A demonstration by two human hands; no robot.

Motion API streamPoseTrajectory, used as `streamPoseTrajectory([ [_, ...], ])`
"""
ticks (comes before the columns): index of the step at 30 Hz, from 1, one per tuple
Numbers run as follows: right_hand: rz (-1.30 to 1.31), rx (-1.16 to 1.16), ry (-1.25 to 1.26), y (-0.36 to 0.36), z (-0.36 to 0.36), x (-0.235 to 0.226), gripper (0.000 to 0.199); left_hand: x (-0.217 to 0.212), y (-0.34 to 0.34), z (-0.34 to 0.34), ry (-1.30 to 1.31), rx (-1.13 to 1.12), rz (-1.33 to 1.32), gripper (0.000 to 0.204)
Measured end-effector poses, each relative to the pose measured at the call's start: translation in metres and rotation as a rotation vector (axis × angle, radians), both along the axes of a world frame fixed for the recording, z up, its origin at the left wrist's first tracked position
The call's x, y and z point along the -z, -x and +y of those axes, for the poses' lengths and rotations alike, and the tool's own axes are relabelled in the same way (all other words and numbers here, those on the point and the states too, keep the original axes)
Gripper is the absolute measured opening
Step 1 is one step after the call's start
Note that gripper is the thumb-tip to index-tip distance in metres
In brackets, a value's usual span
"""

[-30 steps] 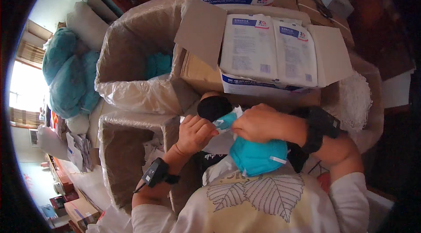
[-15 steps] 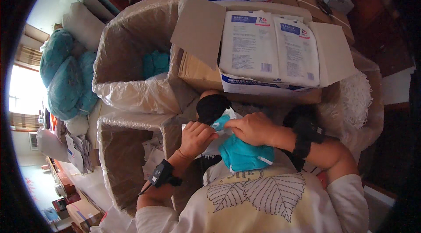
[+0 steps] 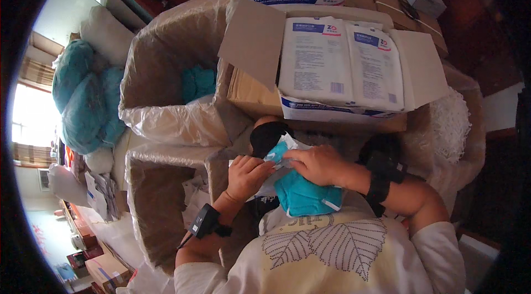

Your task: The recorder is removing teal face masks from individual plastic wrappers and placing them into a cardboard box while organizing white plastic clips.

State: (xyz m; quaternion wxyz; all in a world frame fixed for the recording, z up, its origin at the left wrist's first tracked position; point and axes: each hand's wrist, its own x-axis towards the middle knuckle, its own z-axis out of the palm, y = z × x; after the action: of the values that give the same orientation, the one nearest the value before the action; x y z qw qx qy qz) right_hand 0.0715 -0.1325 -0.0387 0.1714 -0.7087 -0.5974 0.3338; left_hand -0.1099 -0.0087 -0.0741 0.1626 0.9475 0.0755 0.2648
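Note:
In front of my chest I hold a white and clear plastic pouch (image 3: 287, 142). My left hand (image 3: 247, 176) pinches its edge with fingers bent together. My right hand (image 3: 319, 165) is closed on the pouch from the other side, thumb and fingertips meeting near my left fingers. Teal fabric shows in the pouch's upper end. Below my right hand hangs a folded teal face mask (image 3: 304, 193) with a white strip at its lower right corner. My fingers hide how the mask and the pouch meet.
Ahead stands an open carton (image 3: 343, 110) of white mask packets (image 3: 315, 61). Plastic-lined boxes stand at my left; the far one (image 3: 166, 122) holds teal masks (image 3: 198, 82), the near one (image 3: 166, 155) white wrappers. White cords (image 3: 449, 125) fill a bag at right.
The pouch's upper end has opened out and tilts further, showing more teal. Both hands keep their grip and have hardly moved. The view has shifted slightly.

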Motion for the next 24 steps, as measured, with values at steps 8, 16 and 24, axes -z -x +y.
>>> streamPoseTrajectory([
  [8, 0.217, -0.002, -0.1, -0.003, 0.006, 0.027, 0.025, 0.004, -0.003, -0.004, 0.013, 0.062, 0.016, 0.021],
  [16, -0.12, -0.098, 0.026, 0.001, 0.015, 0.006, 0.019, 0.004, -0.006, -0.008, 0.001, 0.103, 0.044, 0.02],
  [24, -0.241, -0.385, -0.013, -0.003, 0.017, 0.014, 0.018, 0.008, -0.01, -0.009, -0.008, 0.12, 0.0, 0.017],
])
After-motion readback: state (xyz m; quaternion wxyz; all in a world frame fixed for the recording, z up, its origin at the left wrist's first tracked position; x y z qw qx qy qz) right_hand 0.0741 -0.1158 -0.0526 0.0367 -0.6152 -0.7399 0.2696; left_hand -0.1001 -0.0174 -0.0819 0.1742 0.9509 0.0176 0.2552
